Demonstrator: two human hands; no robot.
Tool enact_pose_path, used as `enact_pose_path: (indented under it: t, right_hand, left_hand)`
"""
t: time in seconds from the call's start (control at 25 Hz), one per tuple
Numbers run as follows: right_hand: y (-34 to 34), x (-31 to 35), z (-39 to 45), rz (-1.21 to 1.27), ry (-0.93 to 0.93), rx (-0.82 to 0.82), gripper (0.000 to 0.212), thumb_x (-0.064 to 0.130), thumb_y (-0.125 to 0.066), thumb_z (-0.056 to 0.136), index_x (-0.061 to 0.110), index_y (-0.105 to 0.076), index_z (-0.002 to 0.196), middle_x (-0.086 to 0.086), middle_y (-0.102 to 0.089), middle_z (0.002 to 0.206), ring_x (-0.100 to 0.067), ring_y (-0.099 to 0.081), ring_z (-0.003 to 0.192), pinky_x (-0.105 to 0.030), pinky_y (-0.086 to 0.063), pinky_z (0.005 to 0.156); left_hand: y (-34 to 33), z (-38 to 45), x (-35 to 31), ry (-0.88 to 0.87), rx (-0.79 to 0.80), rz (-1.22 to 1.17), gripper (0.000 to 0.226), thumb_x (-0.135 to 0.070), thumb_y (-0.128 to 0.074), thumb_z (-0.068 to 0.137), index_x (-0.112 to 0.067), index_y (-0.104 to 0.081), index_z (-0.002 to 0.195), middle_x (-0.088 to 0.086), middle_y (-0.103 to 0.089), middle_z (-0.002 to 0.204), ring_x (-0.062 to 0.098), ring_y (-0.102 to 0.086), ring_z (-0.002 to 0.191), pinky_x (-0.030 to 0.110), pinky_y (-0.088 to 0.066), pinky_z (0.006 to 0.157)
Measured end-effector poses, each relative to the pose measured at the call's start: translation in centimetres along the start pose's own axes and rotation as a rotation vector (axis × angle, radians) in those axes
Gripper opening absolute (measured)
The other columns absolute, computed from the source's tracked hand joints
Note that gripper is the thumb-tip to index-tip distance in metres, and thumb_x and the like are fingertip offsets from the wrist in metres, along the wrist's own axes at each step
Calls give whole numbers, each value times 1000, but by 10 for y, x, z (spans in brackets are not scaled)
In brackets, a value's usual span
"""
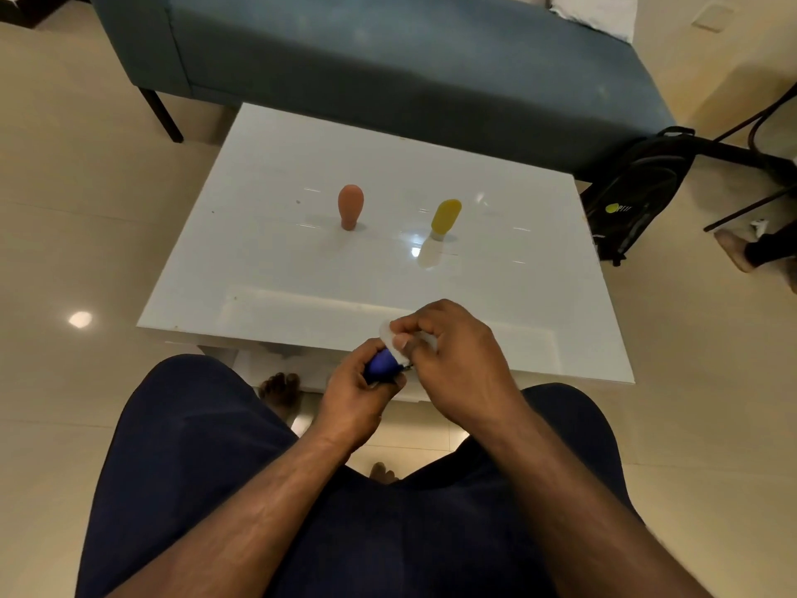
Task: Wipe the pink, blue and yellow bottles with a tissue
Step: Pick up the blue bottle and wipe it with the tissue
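Both hands met just above the near edge of the white table, over the seated person's lap. His left hand was curled around the blue bottle, holding it clear of the tabletop, with most of the bottle hidden inside the grip. His right hand had its fingers bent and pinched on a small white tissue, pressed against the exposed upper end of the bottle.

Farther back on the table, the pink bottle and the yellow bottle stood upright on their caps, well apart from each other and from the hands. A teal sofa ran behind the table, and a black backpack leaned on the floor to the right.

The blue bottle appeared to be the one under the tissue at this point, and whether the other two had been wiped could not be told. The next move likely called for turning the bottle within the left-hand grip so the covered sides reached the tissue, then setting it down upright.
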State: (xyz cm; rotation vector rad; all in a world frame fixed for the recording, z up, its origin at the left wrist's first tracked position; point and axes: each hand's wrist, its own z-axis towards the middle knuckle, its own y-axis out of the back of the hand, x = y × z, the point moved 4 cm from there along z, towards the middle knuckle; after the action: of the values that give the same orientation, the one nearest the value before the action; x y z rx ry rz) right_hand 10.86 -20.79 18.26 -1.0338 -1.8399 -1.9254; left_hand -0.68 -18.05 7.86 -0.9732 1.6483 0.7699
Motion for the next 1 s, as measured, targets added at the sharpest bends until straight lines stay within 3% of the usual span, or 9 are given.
enact_pose_path:
  t: [0.24,0.36,0.44,0.52,0.68,0.8,0.92,1.0]
  right_hand:
    - [-2,-10,3,133,-119,-2,7,26,-65,89,31,-69,91,21,-61,92,7,-54,89,-8,-40,73]
    - [-1,-13,3,180,-142,34,9,26,-65,88,34,-68,92,25,-61,91,0,-57,92,-20,-49,79]
    - [-2,-12,1,144,-122,94,16,28,-66,87,35,-66,102,23,-58,102,1,-53,98,-13,-41,79]
    - [-4,-13,-1,137,-123,120,21,30,-69,85,34,-66,105,22,-58,107,0,-52,103,-13,-41,82]
    - [-6,-18,5,213,-171,55,5,31,-71,83,33,-68,86,17,-66,92,-9,-63,88,-34,-57,77]
    - [-5,-17,6,227,-160,44,5,31,-69,85,32,-66,88,16,-66,94,-8,-64,86,-28,-57,74]
    - [-7,-11,-1,75,-63,111,19,28,-67,86,35,-66,104,19,-60,108,2,-53,101,-10,-39,82]
    - [-9,-9,-4,37,-49,125,19,28,-67,86,33,-67,105,17,-60,109,2,-51,102,-8,-35,81]
  left_hand:
    - [3,-4,-6,-55,-20,85,44,-5,-72,89,-46,-58,101,-11,-65,99,8,-62,90,7,-47,75]
    - [1,-5,-8,-40,5,101,43,-8,-71,91,-47,-56,102,-13,-63,99,9,-61,93,8,-46,74]
    - [1,-5,-8,-17,14,63,39,-9,-69,92,-44,-58,104,-7,-65,102,14,-62,97,13,-46,77]
    - [1,-6,-8,-11,12,45,38,-8,-68,93,-43,-58,103,-5,-65,102,14,-63,97,11,-48,75]
    - [1,-9,-12,-80,8,95,47,-4,-69,92,-47,-55,101,-15,-62,98,-2,-61,88,4,-46,74]
    - [0,-7,-8,-51,19,95,45,-6,-68,93,-48,-54,102,-13,-62,100,8,-61,92,7,-48,73]
    - [0,-5,-3,-9,21,108,43,-6,-66,94,-47,-54,101,-6,-64,103,13,-63,96,11,-49,73]
    - [-1,-5,-1,-7,26,115,47,-4,-66,94,-48,-54,100,-5,-65,103,13,-63,97,14,-51,75]
